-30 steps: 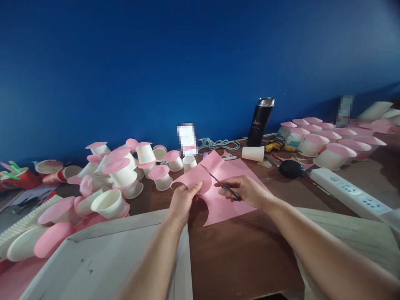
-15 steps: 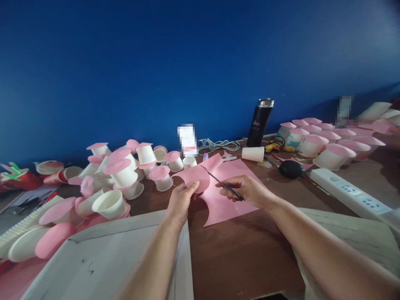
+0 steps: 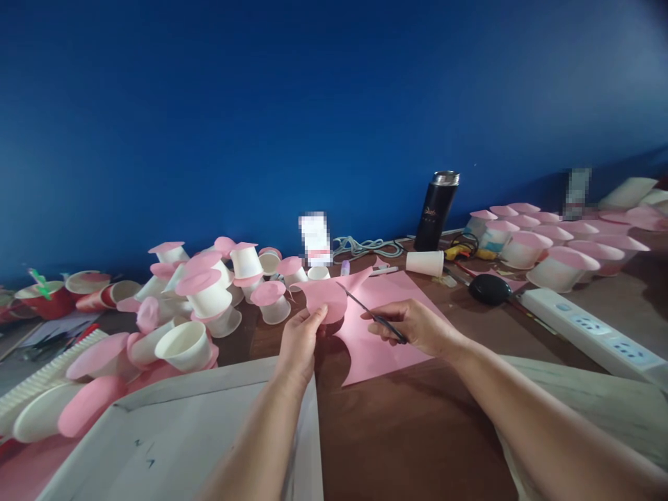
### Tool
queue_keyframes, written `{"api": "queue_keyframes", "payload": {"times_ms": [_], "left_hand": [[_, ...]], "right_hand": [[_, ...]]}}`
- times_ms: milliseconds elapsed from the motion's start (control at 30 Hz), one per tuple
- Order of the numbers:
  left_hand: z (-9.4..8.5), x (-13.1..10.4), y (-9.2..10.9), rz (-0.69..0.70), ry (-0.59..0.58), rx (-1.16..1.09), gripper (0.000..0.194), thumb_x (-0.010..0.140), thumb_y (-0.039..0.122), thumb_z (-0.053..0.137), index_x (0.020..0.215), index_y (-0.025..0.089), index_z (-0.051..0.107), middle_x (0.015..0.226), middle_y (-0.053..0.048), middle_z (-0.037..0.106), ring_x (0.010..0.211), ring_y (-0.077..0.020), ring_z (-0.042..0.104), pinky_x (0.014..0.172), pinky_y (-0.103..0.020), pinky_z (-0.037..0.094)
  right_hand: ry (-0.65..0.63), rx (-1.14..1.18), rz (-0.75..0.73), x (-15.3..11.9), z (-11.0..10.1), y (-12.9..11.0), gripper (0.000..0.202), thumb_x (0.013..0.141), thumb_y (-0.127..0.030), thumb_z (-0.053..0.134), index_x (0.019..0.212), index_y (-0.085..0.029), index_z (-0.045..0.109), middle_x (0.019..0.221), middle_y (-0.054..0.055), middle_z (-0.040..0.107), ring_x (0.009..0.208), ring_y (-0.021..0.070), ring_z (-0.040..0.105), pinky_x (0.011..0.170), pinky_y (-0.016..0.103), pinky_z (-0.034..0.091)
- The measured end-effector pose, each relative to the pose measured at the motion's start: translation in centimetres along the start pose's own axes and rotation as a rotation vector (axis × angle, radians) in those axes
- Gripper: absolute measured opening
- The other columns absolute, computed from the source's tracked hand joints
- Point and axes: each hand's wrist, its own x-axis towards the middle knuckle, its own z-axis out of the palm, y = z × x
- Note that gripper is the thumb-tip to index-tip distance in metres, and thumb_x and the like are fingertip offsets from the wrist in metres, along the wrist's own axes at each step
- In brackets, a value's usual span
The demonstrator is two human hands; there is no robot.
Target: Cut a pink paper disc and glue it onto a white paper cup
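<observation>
Pinched between the thumb and fingers of my left hand is a piece of pink paper with a rounded edge, held up off the table. My right hand grips a pair of dark scissors, whose blades reach up and left to the paper's right edge. Beneath both hands a larger pink sheet lies flat, a curved bite gone from its left side. Just beyond the paper lie a purple-capped tube and a white pen.
Paper cups with pink paper tops crowd the left and the right. A black flask stands by the blue wall near a tipped white cup. A black oval object and a power strip lie at right.
The view has shifted slightly, so everything sits a little lower. The held paper has turned slightly, with the scissors still at its edge. Both hands keep their grips.
</observation>
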Motion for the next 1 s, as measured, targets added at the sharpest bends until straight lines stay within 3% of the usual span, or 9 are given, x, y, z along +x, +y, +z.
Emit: {"api": "queue_keyframes", "payload": {"times_ms": [300,467,667,1000], "left_hand": [[1.5,-1.0,-0.2,-0.135,0.026,-0.336,0.038,0.057,0.037,0.083,0.078,0.015,0.060,0.065,0.004,0.054,0.056,-0.0050,0.047,0.053,-0.018,0.039],[1.6,-1.0,-0.1,-0.147,0.074,-0.246,0.039,0.055,0.035,0.084,0.080,0.013,0.064,0.070,0.001,0.062,0.057,-0.0063,0.051,0.053,-0.019,0.039],[1.2,-0.9,-0.7,-0.074,-0.012,-0.087,0.037,0.061,0.040,0.080,0.082,0.012,0.067,0.069,-0.001,0.062,0.057,-0.0081,0.049,0.052,-0.021,0.037],[1.1,-1.0,-0.2,-0.072,-0.046,-0.069,0.034,0.063,0.040,0.078,0.081,0.013,0.068,0.070,-0.001,0.063,0.058,-0.0092,0.050,0.053,-0.022,0.036]], "right_hand": [[-0.002,0.059,0.035,-0.4,1.0,-1.5,0.061,0.065,-0.055,0.073,0.107,-0.010,0.071,0.063,0.000,0.050,0.058,0.0104,0.043,0.057,0.028,0.040],[-0.049,0.095,0.057,-0.2,1.3,-1.1,0.062,0.065,-0.056,0.073,0.108,-0.011,0.070,0.061,-0.001,0.050,0.058,0.0104,0.042,0.057,0.028,0.039],[-0.053,0.038,0.033,0.1,1.0,-0.3,0.058,0.070,-0.053,0.071,0.112,-0.013,0.068,0.065,0.001,0.055,0.058,0.0101,0.044,0.056,0.028,0.039],[-0.020,-0.047,-0.028,-0.1,0.9,-0.4,0.054,0.072,-0.055,0.068,0.105,-0.013,0.071,0.062,0.001,0.054,0.055,0.0103,0.043,0.055,0.028,0.040]]}}
